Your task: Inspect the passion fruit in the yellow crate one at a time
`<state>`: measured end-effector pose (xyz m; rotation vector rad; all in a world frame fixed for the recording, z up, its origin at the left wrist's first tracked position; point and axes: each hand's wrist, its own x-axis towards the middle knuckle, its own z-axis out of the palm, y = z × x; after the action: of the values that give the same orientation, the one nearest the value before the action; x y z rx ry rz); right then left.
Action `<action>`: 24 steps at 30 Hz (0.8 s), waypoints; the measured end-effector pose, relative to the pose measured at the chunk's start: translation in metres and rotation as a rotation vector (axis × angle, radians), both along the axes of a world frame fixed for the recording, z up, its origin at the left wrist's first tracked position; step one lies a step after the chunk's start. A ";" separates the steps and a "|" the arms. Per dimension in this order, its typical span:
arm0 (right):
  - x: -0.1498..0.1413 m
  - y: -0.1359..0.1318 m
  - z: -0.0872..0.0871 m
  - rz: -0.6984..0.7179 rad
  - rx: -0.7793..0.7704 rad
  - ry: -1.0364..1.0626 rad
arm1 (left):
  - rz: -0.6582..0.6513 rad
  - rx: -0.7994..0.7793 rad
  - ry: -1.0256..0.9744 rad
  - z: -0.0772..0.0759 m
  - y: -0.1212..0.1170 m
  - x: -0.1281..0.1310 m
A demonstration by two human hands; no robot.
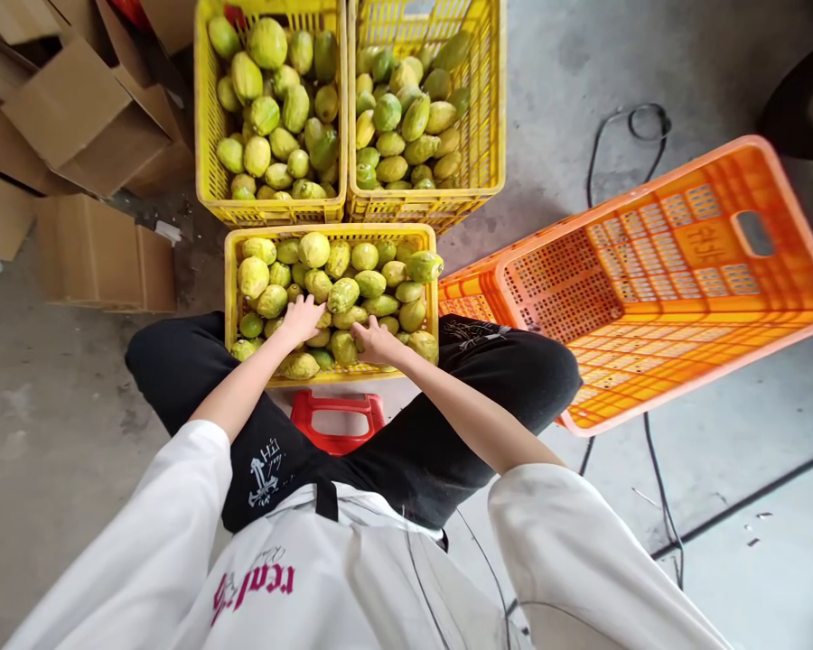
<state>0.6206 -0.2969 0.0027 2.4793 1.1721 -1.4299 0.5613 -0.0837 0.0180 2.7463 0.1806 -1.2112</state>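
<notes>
A small yellow crate stands between my knees, filled with oval yellow-green fruits that look like small papayas. My left hand lies on the fruits left of the crate's middle, open, with its fingers apart and touching them. To its right, my right hand also rests on the fruits near the front rim, its fingers stretched and apart. Neither hand has a fruit lifted. One mottled fruit sits just beyond and between the two hands. The fingers' undersides are hidden.
Two larger yellow crates of similar fruits stand beyond. An orange crate lies tilted at my right. Cardboard boxes pile up at left. A red plastic handle shows below the small crate. A black cable crosses the floor.
</notes>
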 end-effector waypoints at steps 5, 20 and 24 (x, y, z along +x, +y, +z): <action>0.004 -0.001 0.002 -0.027 0.033 -0.004 | 0.001 -0.052 -0.029 0.000 -0.001 -0.002; 0.031 -0.002 0.013 -1.041 0.558 0.611 | 0.606 -0.863 -0.231 0.013 0.020 -0.006; 0.033 0.005 0.027 -1.250 0.697 0.862 | 0.939 -0.966 -0.363 0.032 0.015 -0.003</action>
<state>0.6534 -0.2918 0.0300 3.3722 -0.2233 -2.9904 0.5579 -0.0687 0.0495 1.6182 0.5700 -0.3489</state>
